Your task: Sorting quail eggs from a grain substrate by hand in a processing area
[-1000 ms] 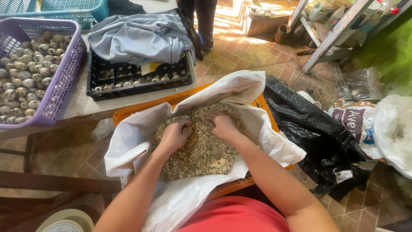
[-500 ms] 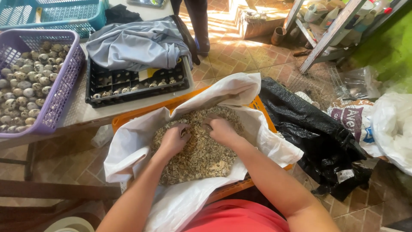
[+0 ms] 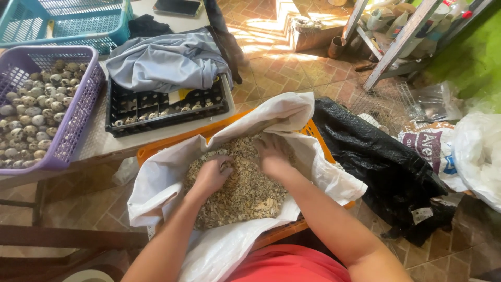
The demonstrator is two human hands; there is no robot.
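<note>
A white sack (image 3: 245, 125) lies open over an orange crate (image 3: 156, 149) in front of me, filled with a heap of small speckled shell fragments (image 3: 245, 193). My left hand (image 3: 211, 175) rests palm down on the heap, fingers curled into the fragments. My right hand (image 3: 271, 154) is pushed into the heap at its far side, fingers partly buried. Whether either hand holds a clump is hidden. My red shirt (image 3: 287, 263) shows at the bottom.
A purple basket (image 3: 78, 115) of speckled eggs, a black compartment tray (image 3: 167, 112) under a grey cloth (image 3: 167, 60) and a teal basket (image 3: 68, 23) stand on the table at left. A black bag (image 3: 381, 162) and white sacks (image 3: 475, 151) lie on the brick floor at right.
Both hands have worked slightly deeper and farther into the fragments. The view has tilted a little, so the table things sit lower in frame.
</note>
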